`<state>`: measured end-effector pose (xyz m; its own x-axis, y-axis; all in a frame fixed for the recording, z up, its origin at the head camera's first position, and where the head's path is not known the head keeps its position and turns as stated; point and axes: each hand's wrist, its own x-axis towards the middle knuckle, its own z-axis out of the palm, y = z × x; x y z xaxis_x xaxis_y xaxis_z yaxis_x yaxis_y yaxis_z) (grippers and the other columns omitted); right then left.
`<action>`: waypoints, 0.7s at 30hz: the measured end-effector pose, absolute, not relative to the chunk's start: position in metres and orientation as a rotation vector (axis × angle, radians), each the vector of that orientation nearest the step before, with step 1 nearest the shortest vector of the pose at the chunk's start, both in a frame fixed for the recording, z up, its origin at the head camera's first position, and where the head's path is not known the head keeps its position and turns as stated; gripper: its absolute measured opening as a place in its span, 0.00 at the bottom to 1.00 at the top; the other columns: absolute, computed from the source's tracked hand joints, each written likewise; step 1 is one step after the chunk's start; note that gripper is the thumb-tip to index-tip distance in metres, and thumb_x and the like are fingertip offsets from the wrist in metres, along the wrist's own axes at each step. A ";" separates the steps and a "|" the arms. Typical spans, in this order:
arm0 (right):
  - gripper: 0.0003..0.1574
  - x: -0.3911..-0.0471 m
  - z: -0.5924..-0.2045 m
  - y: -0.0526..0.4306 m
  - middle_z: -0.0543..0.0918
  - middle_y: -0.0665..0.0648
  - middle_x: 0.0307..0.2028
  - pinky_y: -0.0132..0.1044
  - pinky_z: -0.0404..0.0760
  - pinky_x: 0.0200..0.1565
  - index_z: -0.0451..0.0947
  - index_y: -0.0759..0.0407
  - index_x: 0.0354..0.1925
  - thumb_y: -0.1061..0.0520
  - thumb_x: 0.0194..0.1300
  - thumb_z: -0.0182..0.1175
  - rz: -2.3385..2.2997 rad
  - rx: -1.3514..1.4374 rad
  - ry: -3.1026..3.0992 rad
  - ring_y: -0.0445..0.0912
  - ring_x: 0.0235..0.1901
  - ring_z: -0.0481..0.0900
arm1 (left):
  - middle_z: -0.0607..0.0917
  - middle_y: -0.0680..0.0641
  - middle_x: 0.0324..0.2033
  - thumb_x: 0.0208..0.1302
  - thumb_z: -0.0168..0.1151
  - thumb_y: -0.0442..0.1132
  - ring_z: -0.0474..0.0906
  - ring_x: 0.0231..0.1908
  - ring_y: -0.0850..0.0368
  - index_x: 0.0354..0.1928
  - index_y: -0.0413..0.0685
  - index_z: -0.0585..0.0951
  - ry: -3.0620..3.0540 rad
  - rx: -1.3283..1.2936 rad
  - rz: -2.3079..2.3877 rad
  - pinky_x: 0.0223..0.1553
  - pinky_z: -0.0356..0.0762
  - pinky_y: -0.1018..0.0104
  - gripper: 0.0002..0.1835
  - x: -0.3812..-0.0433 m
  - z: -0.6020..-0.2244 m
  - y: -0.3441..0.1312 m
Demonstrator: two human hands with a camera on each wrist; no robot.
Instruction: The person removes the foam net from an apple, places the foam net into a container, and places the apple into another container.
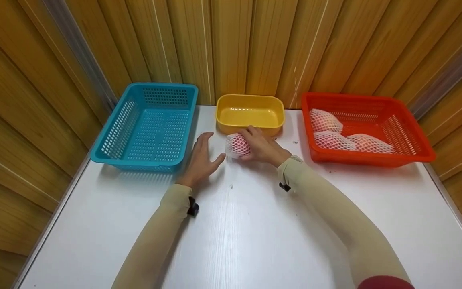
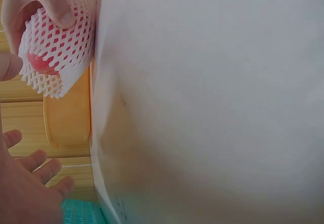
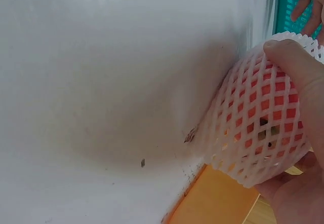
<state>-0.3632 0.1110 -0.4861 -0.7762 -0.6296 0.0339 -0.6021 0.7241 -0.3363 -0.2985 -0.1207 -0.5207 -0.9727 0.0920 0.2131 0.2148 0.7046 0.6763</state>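
My right hand (image 1: 261, 146) grips a round red fruit in a white foam net (image 1: 239, 145), just in front of the yellow bowl. In the right wrist view the thumb lies across the net (image 3: 253, 117) and a dark stem spot shows through the mesh. The fruit's exact kind cannot be told. My left hand (image 1: 201, 160) is to the left of the fruit with thumb and fingers spread, holding nothing. In the left wrist view the red skin (image 2: 41, 64) shows at the net's open end, near the left thumb.
A blue-green basket (image 1: 144, 163) stands at the left with nothing in it. Behind the hands is an empty yellow bowl (image 1: 250, 113). The red basket (image 1: 375, 158) at the right holds three netted fruits (image 1: 329, 140). Wooden panels (image 1: 231, 48) wall in the white table (image 1: 235, 241).
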 end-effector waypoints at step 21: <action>0.60 -0.360 -0.482 0.120 0.66 0.61 0.67 0.57 0.73 0.65 0.62 0.47 0.76 0.34 0.53 0.77 -0.409 -1.068 2.914 0.58 0.63 0.66 | 0.64 0.38 0.73 0.68 0.67 0.45 0.60 0.74 0.44 0.74 0.40 0.61 -2.699 -0.336 -1.114 0.76 0.56 0.52 0.39 -0.295 -0.520 -0.120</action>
<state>-0.3599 0.1203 -0.4818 -0.7673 -0.6365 0.0786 -0.6336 0.7332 -0.2469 -0.2954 -0.1204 -0.5205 -0.9536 0.1319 0.2705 0.2843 0.6898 0.6659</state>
